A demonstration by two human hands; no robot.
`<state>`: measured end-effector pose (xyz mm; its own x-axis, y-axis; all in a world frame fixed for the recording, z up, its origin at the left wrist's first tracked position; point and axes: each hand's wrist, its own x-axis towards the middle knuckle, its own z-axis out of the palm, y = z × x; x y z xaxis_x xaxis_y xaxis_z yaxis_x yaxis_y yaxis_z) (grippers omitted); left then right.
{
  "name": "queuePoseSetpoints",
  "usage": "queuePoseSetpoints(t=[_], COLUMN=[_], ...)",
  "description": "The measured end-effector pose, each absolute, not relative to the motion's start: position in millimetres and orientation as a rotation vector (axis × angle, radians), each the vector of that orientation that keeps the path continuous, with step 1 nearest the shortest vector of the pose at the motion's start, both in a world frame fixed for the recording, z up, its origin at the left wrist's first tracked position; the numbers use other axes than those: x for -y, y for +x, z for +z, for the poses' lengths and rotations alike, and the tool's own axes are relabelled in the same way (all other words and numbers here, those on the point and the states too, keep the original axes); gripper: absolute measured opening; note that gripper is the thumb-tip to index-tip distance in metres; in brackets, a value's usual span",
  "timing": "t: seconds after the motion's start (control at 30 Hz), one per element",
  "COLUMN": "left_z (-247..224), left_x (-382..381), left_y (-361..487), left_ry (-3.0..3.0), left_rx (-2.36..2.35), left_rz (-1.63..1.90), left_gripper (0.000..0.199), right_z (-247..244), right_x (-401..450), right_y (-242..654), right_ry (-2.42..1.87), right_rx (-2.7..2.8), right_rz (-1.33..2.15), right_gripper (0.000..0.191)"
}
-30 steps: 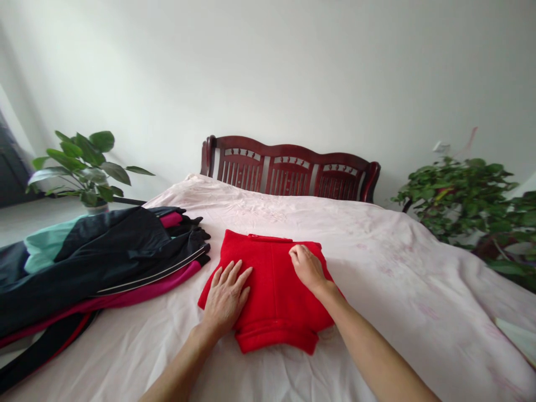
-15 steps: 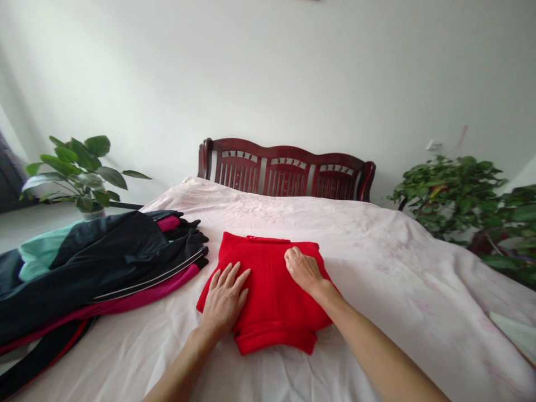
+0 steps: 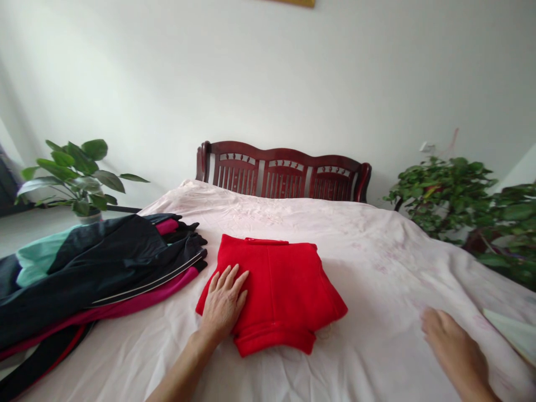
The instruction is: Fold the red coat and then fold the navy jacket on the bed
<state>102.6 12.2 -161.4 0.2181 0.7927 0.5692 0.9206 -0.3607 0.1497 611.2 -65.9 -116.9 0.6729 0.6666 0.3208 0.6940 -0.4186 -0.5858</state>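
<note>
A red garment with a collar band lies folded on the bed, the band toward me. My left hand rests flat on its left part with the fingers spread. Well to the right of the garment, apart from it, is my right hand above the pale sheet. Motion blurs that hand and its fingers are hard to make out; nothing shows in it.
Dark clothes with magenta and mint parts are heaped on the left. The pale floral bedsheet spreads toward a dark red wooden headrest. Potted plants stand at left and right.
My right hand has left the red garment's upper right area and moved right and toward me. The garment's right edge now shows uncovered. My left hand has stayed in place.
</note>
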Motion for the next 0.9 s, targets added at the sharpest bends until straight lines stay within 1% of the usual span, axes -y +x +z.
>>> queuePoseSetpoints(t=[0.03, 0.07, 0.1, 0.17, 0.23, 0.3, 0.37, 0.43, 0.57, 0.67, 0.77, 0.83, 0.9], left_z=[-161, -161, -161, -161, -162, -164, -166, -164, -146, -129, -122, -122, -122], left_x=[-12, -11, -10, -10, -12, -17, -24, -28, -23, -13, -9, -10, -10], left_y=[103, 103, 103, 102, 97, 88, 74, 59, 42, 44, 53, 59, 65], left_ry=[-2.274, -2.278, -2.278, -2.249, -2.142, -2.006, -1.938, -1.936, -2.021, -2.075, -1.892, -1.616, -1.344], left_rx=[1.629, 1.630, 1.637, 1.685, 1.812, 1.986, 2.196, 2.399, 2.702, 2.898, 3.099, 3.221, 3.243], left_rz=[-0.863, -0.881, -0.907, -0.983, -1.099, -1.268, -1.533, -1.783, -1.956, -2.318, -2.638, -2.809, -3.002], left_gripper=[0.046, 0.046, 0.046, 0.045, 0.045, 0.048, 0.054, 0.061, 0.060, 0.059, 0.053, 0.047, 0.043], right_z=[-121, -124, -127, -132, -137, -143, -150, -157, -166, -166, -163, -162, -162], right_x=[74, 80, 84, 88, 88, 88, 90, 90, 84, 80, 79, 78, 75], right_y=[625, 633, 634, 620, 587, 543, 499, 463, 421, 404, 385, 373, 365], right_ry=[-2.268, -2.283, -2.273, -2.125, -1.914, -1.609, -1.401, -1.289, -1.057, -0.914, -0.791, -0.719, -0.658], right_rx=[1.031, 1.048, 1.054, 1.017, 0.879, 0.719, 0.602, 0.544, 0.546, 0.529, 0.520, 0.533, 0.543], right_rz=[-0.082, -0.130, -0.144, -0.035, 0.337, 0.783, 1.080, 1.221, 1.453, 1.577, 1.607, 1.620, 1.615], right_gripper=[0.020, 0.030, 0.044, 0.066, 0.075, 0.079, 0.077, 0.066, 0.044, 0.036, 0.041, 0.050, 0.054])
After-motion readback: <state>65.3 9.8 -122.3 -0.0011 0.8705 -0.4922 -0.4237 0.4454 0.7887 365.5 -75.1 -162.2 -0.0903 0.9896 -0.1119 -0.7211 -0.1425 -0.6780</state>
